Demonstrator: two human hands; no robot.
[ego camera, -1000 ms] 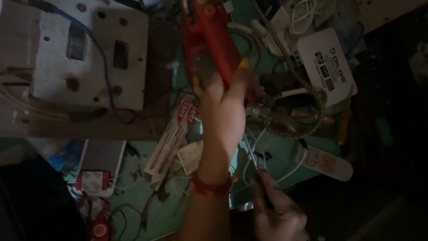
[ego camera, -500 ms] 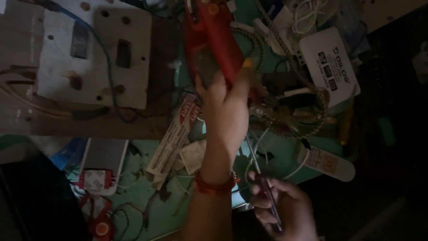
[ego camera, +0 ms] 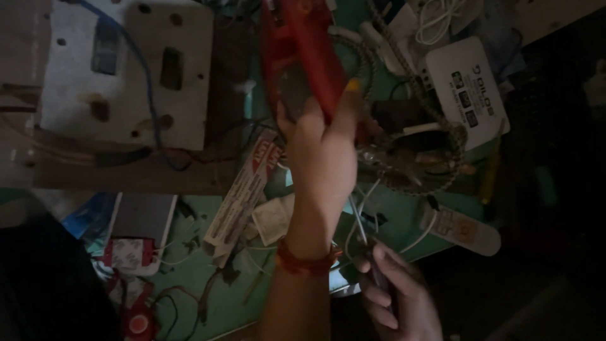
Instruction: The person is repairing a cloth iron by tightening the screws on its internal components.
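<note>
My left hand (ego camera: 320, 155) reaches up over the middle of the bench and is shut on a red hand-held tool (ego camera: 302, 53), which points away from me toward the top edge. A red thread band circles that wrist. My right hand (ego camera: 399, 298) sits low at the bottom right, fingers closed on a thin metal tool (ego camera: 361, 228) whose tip points up toward the left forearm. A tangle of thin wires (ego camera: 404, 161) lies just right of the left hand.
The green bench top (ego camera: 208, 297) is cluttered: a white switch board (ego camera: 126, 69) with a blue wire at top left, a white router-like box (ego camera: 467, 88), a white remote (ego camera: 461, 228), a long red-and-white packet (ego camera: 243, 192), a small white device (ego camera: 140, 230), braided cord and cables.
My right hand has drifted slightly right and down with the thin tool. The left hand keeps its hold on the red tool in about the same place.
</note>
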